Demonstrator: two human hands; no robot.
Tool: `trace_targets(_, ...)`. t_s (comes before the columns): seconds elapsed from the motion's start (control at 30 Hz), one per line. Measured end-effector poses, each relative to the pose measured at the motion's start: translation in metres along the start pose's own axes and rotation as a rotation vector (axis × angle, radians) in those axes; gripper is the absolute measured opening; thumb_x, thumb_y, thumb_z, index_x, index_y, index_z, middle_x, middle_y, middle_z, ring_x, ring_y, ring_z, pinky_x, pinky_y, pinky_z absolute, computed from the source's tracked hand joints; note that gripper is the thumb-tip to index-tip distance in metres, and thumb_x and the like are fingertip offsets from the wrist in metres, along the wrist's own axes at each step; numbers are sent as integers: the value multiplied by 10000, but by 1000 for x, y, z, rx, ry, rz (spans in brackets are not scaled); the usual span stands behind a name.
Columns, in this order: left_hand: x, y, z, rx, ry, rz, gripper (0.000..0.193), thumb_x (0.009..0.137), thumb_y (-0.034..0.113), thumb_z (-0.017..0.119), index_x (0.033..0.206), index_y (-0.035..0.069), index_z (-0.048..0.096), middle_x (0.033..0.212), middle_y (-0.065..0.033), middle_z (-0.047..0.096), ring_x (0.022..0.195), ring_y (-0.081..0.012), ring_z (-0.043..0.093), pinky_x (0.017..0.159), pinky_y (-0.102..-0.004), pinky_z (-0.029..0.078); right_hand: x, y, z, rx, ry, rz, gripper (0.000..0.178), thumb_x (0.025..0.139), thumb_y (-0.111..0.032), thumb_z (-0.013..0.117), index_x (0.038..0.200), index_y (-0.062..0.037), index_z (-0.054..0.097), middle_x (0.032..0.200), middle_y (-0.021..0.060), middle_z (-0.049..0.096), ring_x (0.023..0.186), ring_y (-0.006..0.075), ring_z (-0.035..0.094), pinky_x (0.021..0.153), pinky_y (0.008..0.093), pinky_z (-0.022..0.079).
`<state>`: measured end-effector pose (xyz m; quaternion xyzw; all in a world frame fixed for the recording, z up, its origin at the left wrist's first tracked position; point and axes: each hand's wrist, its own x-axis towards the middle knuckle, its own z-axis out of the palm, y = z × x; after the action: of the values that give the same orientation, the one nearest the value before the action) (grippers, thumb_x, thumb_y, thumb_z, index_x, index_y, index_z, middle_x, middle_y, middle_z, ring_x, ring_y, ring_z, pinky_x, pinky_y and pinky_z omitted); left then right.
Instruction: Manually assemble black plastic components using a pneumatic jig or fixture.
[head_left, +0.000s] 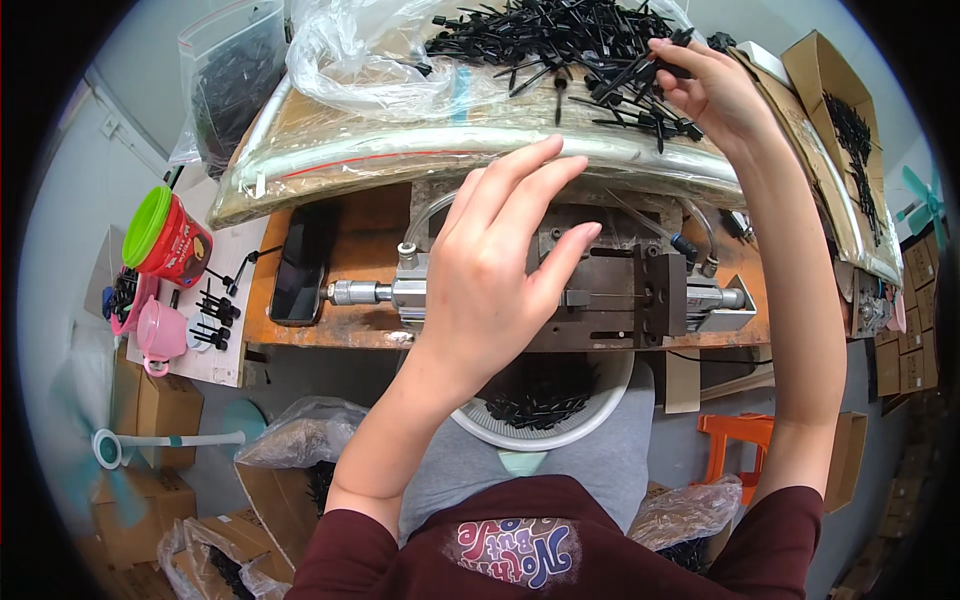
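A worn orange-brown wooden workbench (pixel 345 240) spans the middle, with a pale grey concrete floor (pixel 300 385) below it. To the left, brown cardboard boxes (pixel 160 410) sit stacked on the floor — beside them a teal-and-white standing fan (pixel 115 445) lying low. A bright orange plastic stool (pixel 735 435) stands to the right, near more brown stacked cartons (pixel 905 350) along the edge. A pale grey wall (pixel 140 70) rises behind the bench. The light is even and soft — no hard shadows.
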<state>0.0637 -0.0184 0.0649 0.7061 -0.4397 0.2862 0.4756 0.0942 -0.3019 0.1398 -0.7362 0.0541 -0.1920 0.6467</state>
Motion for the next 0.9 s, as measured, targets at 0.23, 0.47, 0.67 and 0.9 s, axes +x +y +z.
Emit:
trace_targets(0.23, 1, 2, 3, -25, 79, 44, 452, 752, -5, 771, 1191, 27, 669, 1219, -135, 652, 1023, -245, 660, 852, -340, 536, -61, -11, 19, 241, -101, -57, 208, 950, -132, 638, 1087, 23, 619, 829, -3, 589, 670, 19, 544, 506, 161, 404)
trace_targets(0.47, -37, 25, -17, -181, -141, 27, 350, 689, -63, 783, 1030, -4, 729, 983, -137, 697, 870, -241, 690, 729, -313, 568, -154, 4, 62, 382, -125, 207, 186, 953, -151, 633, 1068, -7, 617, 895, 53, 650, 597, 49, 544, 458, 175, 396)
trace_targets(0.67, -78, 32, -30, -169, -292, -193, 343, 661, -5, 816, 992, 14, 728, 1052, -146, 688, 869, -227, 677, 719, -319, 564, -181, 31, 47, 417, 56, 221, 175, 969, -137, 606, 1075, -3, 567, 976, 105, 651, 579, 58, 534, 439, 169, 398)
trace_targets(0.9, -96, 23, 0, 134, -415, -48, 230, 728, 83, 766, 935, 12, 699, 1245, -138, 655, 799, -233, 677, 726, -323, 553, -207, 35, 53, 434, 161, 224, 162, 975, -117, 587, 1071, 11, 560, 974, 125, 647, 528, 72, 526, 427, 177, 386)
